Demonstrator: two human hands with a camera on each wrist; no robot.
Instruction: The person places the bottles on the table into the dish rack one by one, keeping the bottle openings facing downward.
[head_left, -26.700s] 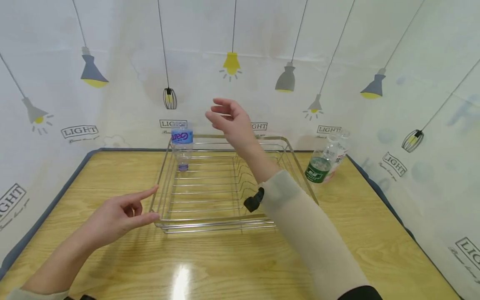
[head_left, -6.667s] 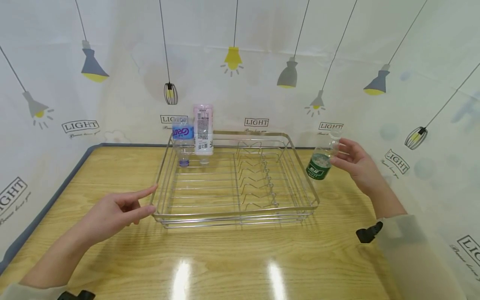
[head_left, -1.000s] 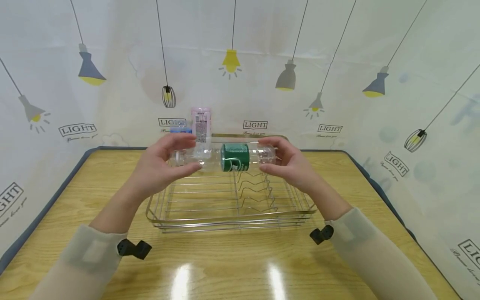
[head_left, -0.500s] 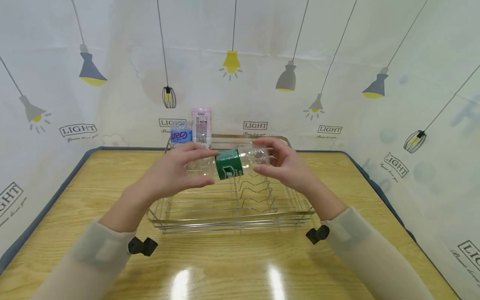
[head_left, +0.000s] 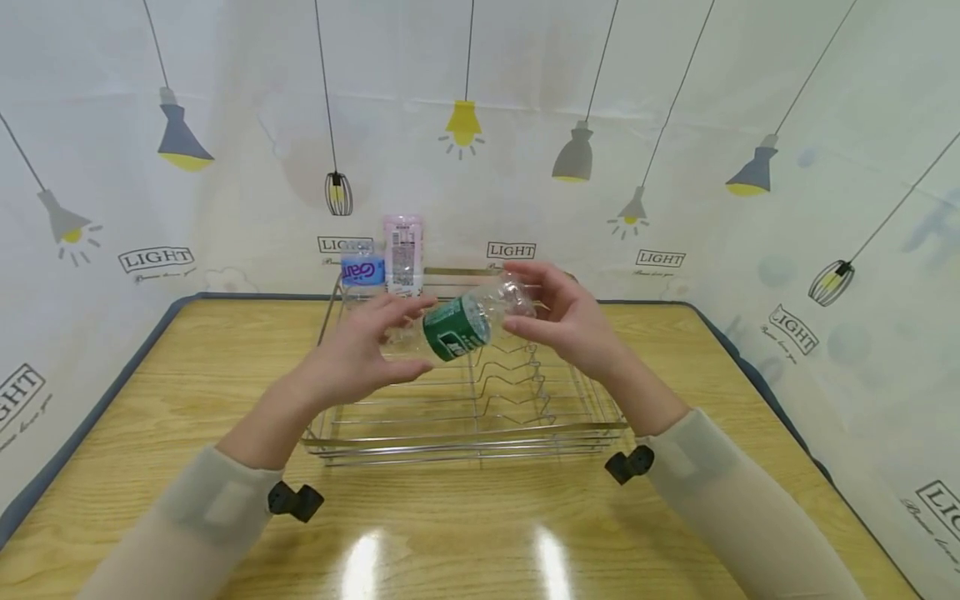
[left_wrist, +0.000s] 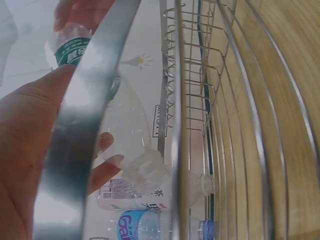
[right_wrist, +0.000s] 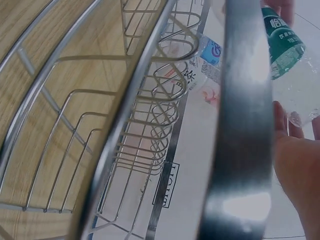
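Note:
Both hands hold a clear plastic bottle with a green label (head_left: 454,329) above a metal wire dish rack (head_left: 465,437). It slants, its base up to the right and its neck down to the left. My left hand (head_left: 356,348) has fingers and thumb around the neck half. At the base, my right hand (head_left: 562,321) grips with thumb and fingers. In the left wrist view the bottle's neck (left_wrist: 147,170) points downward past my fingers. A blue-labelled bottle (head_left: 362,271) and a pink-and-white bottle (head_left: 405,250) stand neck down in the rack's back left corner, partly hidden by my left hand.
The rack stands on a wooden table (head_left: 450,525). Wavy wire dividers (head_left: 513,383) run along its right half. A patterned cloth wall (head_left: 480,192) closes off the back and sides.
The pink-and-white bottle went from the table's right into the rack earlier. My right hand took the green-labelled bottle from there; within the last second it tilted from level, neck end dropping.

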